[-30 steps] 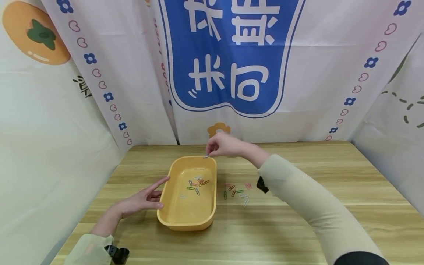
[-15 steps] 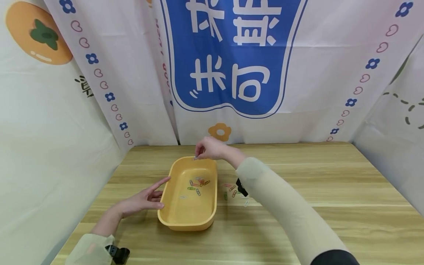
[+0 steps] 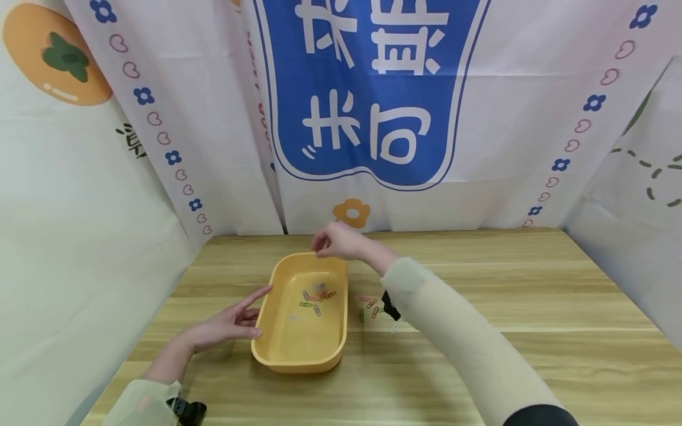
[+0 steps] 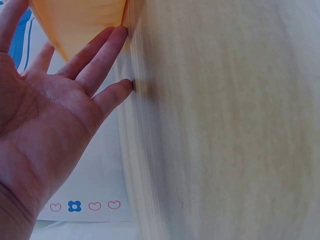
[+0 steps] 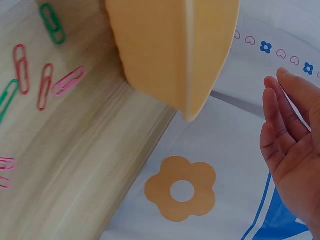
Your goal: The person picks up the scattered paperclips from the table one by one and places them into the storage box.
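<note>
A yellow plastic tub (image 3: pixel 301 346) stands on the wooden table, with several coloured paper clips (image 3: pixel 322 295) scattered on its floor. My left hand (image 3: pixel 226 324) rests against the tub's left side, its index finger and thumb spread along the rim; the left wrist view shows its other fingers (image 4: pixel 102 62) extended beside the tub wall. Over the tub's far rim is my right hand (image 3: pixel 341 241). Its fingers are loosely bent with nothing between the tips, as the right wrist view (image 5: pixel 292 130) shows.
Right of the tub lie more loose paper clips (image 3: pixel 375 312) in red, pink, green and white, partly hidden by the right forearm. A printed cloth (image 3: pixel 479 204) hangs behind the table's (image 3: pixel 479 260) far edge, and plain white cloth flanks both sides.
My right hand has moved left from the tub's far right corner to over its far rim. The pale paper clip it pinched has left its fingers. My left hand has stayed in place.
</note>
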Motion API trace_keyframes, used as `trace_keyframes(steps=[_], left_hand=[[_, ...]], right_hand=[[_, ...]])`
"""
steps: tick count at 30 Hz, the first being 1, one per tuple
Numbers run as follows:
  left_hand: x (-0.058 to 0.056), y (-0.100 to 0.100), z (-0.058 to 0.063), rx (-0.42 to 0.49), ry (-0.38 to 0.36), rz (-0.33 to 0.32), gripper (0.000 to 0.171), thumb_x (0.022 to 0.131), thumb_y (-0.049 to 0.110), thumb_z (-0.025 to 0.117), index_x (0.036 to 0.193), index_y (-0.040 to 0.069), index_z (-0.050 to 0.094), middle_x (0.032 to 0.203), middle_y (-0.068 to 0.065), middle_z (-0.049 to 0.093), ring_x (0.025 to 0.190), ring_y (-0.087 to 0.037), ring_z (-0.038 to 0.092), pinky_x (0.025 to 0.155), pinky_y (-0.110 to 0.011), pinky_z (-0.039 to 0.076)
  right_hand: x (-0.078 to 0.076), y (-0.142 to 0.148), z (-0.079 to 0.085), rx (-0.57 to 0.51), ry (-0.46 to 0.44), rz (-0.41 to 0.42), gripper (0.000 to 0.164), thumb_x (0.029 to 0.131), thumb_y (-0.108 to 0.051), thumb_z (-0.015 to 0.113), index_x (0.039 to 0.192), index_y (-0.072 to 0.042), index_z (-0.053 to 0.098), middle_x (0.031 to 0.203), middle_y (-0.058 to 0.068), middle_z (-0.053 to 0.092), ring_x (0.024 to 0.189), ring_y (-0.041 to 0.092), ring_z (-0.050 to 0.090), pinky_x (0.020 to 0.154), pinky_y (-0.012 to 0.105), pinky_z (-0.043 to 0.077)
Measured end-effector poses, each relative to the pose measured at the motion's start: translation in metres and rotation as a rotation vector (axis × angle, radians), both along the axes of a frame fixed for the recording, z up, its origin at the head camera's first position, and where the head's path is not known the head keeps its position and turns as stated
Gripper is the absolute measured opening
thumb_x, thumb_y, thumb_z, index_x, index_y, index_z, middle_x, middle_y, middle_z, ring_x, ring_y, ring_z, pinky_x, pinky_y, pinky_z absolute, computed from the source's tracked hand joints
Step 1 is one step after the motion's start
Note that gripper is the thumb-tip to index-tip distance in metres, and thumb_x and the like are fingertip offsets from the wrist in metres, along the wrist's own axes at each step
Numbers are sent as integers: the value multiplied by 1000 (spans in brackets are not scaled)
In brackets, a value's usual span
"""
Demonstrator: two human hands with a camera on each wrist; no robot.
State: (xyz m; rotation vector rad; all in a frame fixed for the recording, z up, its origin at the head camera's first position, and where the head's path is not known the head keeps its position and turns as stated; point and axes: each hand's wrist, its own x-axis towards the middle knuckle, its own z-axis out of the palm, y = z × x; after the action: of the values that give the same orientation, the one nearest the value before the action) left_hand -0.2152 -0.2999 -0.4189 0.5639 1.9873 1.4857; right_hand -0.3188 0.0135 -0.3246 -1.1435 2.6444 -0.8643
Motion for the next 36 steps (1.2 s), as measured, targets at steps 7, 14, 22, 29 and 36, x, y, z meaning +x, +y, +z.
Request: trace_keyframes(steps=[7,14,22,29,36], left_hand=[[3,-1,0,-26,7,11,87,96,8,61,158,20,1,146,-38,29,128,-42,43,98,-39,46],[3,-2,0,-24,3,8,87,96,7,60,158,20,0,146,-38,29,128,-42,43,98,-38,46],[0,-1,-1,-16,5,5,87,96,7,61,158,21,0,145,-37,30,128,-41,44,99,-38,46],[-1,-1,-1,-12,2,5,88,96,7,61,158,21,0,146,-37,30,128,-41,43,98,-37,46],[0,0,-1,-20,2,8,87,96,8,61,158,21,1,146,-37,29,129,-42,42,99,-38,45]], right_hand=[[5,32,-22,-108,-38,15,10,91,-13,70,97,-5,73,86,-2,68,77,11,62,68,23,52],[7,71,-41,-121,-12,19,11,90,-11,70,95,-1,73,84,-3,69,72,9,61,64,24,52],[10,116,-51,-89,-36,8,6,88,-6,70,93,-2,72,86,-1,69,75,11,61,67,26,52],[14,145,-68,-32,-38,30,8,85,0,69,93,2,71,89,4,69,76,14,62,70,26,52],[22,158,-84,25,-118,9,13,82,-2,75,95,-4,73,94,3,69,80,13,61,72,26,52]])
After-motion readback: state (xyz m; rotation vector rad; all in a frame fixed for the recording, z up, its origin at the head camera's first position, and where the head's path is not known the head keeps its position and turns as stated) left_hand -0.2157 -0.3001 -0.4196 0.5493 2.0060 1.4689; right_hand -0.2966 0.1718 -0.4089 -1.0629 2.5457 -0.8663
